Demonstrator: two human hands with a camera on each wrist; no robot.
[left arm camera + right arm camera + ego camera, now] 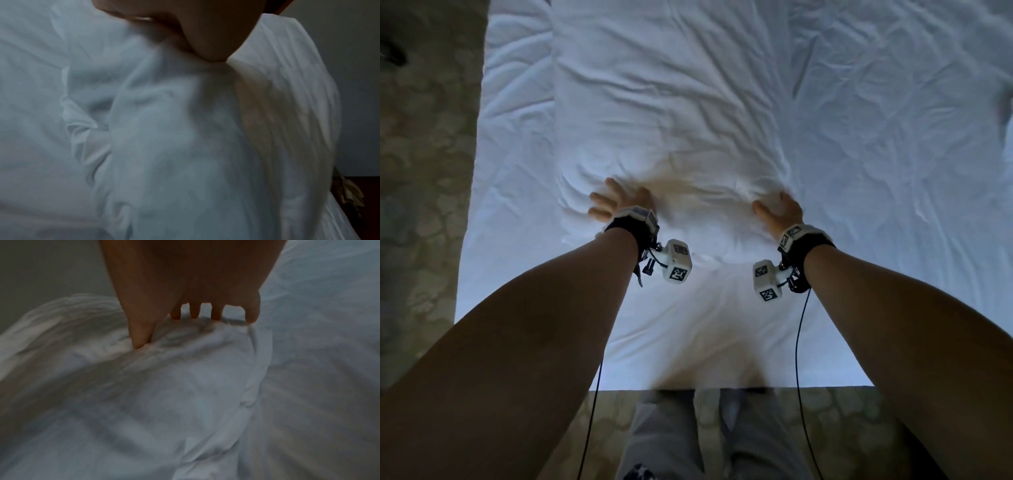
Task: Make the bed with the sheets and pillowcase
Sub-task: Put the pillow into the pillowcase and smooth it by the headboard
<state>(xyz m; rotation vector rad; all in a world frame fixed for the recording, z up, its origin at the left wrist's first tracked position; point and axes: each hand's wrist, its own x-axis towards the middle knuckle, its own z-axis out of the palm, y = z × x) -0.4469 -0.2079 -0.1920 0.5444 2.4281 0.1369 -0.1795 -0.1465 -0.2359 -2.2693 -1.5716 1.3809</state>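
While atop pillow (671,113), both hands (616,202) (779,210) (splayed).

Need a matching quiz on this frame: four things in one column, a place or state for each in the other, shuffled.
Things:
1. left hand
2. right hand
3. pillow
4. carpet

Place or state:
A. patterned, on the floor
B. presses the pillow's near right corner
C. white, lies on the sheet
D. presses the pillow's near left corner

Pairs: 1-D, 2-B, 3-C, 4-A
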